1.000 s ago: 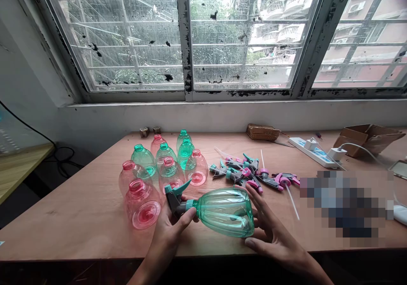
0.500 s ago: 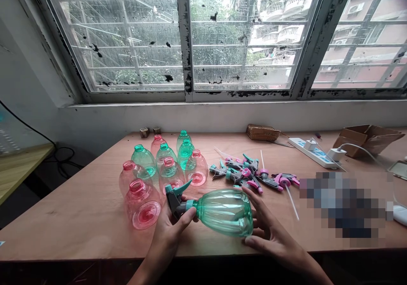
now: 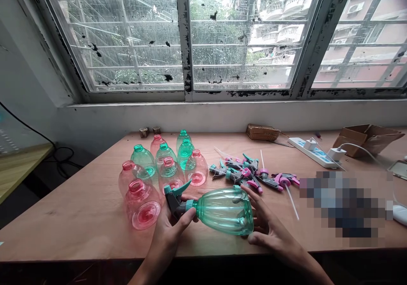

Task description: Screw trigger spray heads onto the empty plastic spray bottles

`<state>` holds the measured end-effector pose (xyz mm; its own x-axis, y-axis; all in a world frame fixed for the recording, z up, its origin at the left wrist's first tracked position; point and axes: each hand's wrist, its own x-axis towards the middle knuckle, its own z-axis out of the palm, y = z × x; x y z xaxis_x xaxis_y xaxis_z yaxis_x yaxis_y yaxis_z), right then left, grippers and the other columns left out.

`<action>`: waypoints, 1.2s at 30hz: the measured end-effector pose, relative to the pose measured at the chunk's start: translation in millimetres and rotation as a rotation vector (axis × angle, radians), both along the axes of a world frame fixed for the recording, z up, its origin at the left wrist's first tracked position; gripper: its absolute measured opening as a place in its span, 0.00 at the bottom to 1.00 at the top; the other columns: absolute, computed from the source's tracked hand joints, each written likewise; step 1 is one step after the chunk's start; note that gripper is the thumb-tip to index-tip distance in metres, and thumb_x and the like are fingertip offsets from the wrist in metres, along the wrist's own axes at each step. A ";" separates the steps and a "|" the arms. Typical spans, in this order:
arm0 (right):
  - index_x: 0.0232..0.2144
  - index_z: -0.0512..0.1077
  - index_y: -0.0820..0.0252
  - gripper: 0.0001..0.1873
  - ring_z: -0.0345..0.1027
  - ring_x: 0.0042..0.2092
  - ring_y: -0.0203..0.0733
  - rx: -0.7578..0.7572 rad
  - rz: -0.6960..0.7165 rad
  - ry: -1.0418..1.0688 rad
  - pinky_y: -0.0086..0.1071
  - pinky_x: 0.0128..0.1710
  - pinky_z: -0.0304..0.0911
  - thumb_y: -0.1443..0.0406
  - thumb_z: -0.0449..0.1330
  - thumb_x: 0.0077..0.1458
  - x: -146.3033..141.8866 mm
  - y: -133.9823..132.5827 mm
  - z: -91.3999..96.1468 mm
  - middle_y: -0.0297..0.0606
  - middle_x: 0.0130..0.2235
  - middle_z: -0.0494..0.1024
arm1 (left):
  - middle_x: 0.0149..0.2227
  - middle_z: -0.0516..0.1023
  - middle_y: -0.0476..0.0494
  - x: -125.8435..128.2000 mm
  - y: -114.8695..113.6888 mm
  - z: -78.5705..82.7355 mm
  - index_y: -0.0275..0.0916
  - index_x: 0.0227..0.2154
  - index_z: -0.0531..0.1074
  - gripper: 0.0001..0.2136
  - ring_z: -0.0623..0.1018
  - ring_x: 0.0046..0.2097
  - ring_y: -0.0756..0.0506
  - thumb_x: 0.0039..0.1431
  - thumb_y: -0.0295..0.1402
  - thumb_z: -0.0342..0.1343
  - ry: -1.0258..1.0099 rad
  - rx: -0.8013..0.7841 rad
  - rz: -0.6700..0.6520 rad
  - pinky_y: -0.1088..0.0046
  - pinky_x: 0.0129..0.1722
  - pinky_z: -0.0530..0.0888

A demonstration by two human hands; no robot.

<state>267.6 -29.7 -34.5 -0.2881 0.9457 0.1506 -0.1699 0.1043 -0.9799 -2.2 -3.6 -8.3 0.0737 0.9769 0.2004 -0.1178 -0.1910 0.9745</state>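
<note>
A clear green spray bottle (image 3: 225, 212) lies sideways in the air above the table's near edge, its base to the right. Its dark grey trigger head (image 3: 174, 202), with a teal lever and collar, sits on the neck. My left hand (image 3: 168, 234) is closed around that head, thumb along the collar. Cupped around the base is my right hand (image 3: 273, 232), fingers spread behind and the thumb low at the near side. Just beyond my left hand stand several open bottles, such as a red bottle (image 3: 143, 204) and a green bottle (image 3: 143, 160).
Past the held bottle lies a pile of grey, teal and pink trigger heads (image 3: 251, 172), some with straws. A power strip (image 3: 313, 152) with plugs and cables lies at the right, near an open cardboard box (image 3: 365, 141). A brown packet (image 3: 262, 132) rests by the wall.
My right thumb has shifted slightly right and up at the bottle's base. The bottle and my left hand have barely moved.
</note>
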 end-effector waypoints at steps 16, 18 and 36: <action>0.68 0.50 0.30 0.49 0.75 0.44 0.46 0.007 0.017 -0.006 0.44 0.47 0.70 0.57 0.72 0.53 -1.0 0.3 3.3 0.40 0.62 0.65 | 0.36 0.78 0.48 6.6 -1.7 8.7 0.39 0.42 0.72 0.12 0.76 0.34 0.47 0.58 0.36 0.65 -0.028 0.017 0.014 0.71 0.39 0.74; 0.68 0.46 0.27 0.51 0.75 0.47 0.46 0.019 0.023 -0.015 0.46 0.50 0.70 0.59 0.73 0.54 -1.0 -1.2 2.1 0.40 0.64 0.61 | 0.36 0.78 0.48 7.8 -3.1 10.0 0.38 0.42 0.73 0.13 0.76 0.33 0.46 0.57 0.36 0.66 -0.033 0.012 0.033 0.70 0.39 0.74; 0.68 0.52 0.31 0.54 0.70 0.56 0.56 0.017 0.051 0.032 0.48 0.53 0.68 0.58 0.77 0.47 2.0 -4.3 0.7 0.42 0.68 0.59 | 0.34 0.78 0.47 3.6 -1.4 8.5 0.38 0.41 0.74 0.12 0.77 0.36 0.45 0.57 0.38 0.65 0.012 0.007 0.017 0.70 0.40 0.74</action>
<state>269.6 -34.0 -33.8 -0.3306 0.9271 0.1764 -0.2061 0.1115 -0.9722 1.4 -5.1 0.3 0.0599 0.9766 0.2067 -0.1030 -0.1999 0.9744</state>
